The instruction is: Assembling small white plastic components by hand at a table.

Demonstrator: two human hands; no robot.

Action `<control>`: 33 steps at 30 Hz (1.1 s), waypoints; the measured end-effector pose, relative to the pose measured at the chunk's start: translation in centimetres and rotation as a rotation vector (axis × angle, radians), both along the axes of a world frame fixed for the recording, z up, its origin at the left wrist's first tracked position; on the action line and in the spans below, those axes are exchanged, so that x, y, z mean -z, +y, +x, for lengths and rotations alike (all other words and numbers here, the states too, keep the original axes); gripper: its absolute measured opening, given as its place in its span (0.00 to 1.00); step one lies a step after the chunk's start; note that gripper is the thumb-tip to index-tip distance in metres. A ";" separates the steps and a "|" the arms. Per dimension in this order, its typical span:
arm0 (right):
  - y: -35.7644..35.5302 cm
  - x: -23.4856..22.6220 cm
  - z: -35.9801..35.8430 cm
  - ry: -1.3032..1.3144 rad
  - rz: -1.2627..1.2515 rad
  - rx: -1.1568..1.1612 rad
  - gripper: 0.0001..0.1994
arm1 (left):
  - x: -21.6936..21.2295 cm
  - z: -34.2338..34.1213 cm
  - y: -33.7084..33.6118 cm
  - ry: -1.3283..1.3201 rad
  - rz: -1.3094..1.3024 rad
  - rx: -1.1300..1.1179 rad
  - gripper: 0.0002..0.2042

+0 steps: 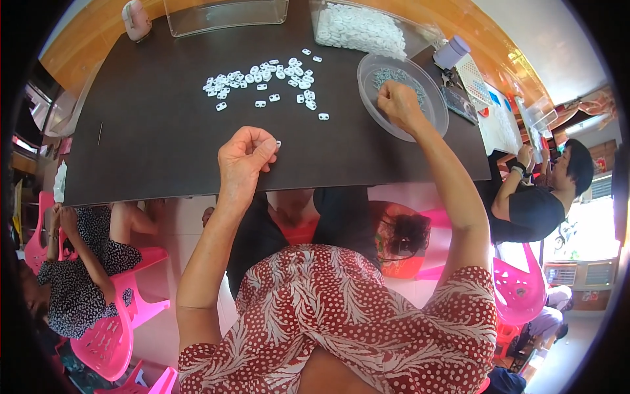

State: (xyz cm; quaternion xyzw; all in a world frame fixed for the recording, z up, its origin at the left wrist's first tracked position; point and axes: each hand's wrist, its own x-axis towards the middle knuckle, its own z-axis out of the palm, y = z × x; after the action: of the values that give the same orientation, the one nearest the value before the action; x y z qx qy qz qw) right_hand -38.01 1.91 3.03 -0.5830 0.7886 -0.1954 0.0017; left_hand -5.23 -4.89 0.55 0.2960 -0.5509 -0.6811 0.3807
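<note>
My left hand [246, 157] is closed in a pinch above the near part of the dark table. Between its thumb and fingertips shows the edge of a small white plastic piece [278, 143]. Farther off lies a loose spread of white oval two-holed plastic pieces [261, 87]. My right hand [399, 105] is over a clear round plastic bowl [394, 128] at the right, its fingers curled shut. Whatever its fingertips hold, if anything, is hidden. Many tiny grey-green parts [420, 92] lie in the bowl, too small to name.
A clear bin [420, 46] heaped with white pieces [361, 29] stands behind the bowl. Around the table [151, 144] edge are another clear bin [226, 29], a pink device [136, 21], a purple-capped bottle [451, 52] and a phone [459, 105]. People sit at both sides.
</note>
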 end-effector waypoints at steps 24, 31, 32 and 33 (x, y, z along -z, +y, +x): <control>0.6 -2.6 16.3 -0.762 -0.201 -0.239 0.06 | -0.6 1.2 1.2 0.264 0.291 -0.108 0.03; -0.6 -1.5 21.4 -0.833 -0.237 -0.304 0.05 | -0.8 1.6 2.0 0.336 0.330 -0.158 0.03; -0.7 -1.4 21.5 -0.833 -0.233 -0.305 0.05 | -0.7 1.8 2.1 0.321 0.288 -0.165 0.04; -0.8 -1.3 21.6 -0.789 -0.268 -0.303 0.05 | -0.6 2.0 2.1 0.306 0.246 -0.171 0.04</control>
State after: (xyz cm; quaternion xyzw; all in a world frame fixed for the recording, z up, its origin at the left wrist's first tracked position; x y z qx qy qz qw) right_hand -16.43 1.12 4.33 -0.5678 0.6010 -0.5010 0.2557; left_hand -3.27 -2.76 1.16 0.2788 -0.3723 -0.7455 0.4773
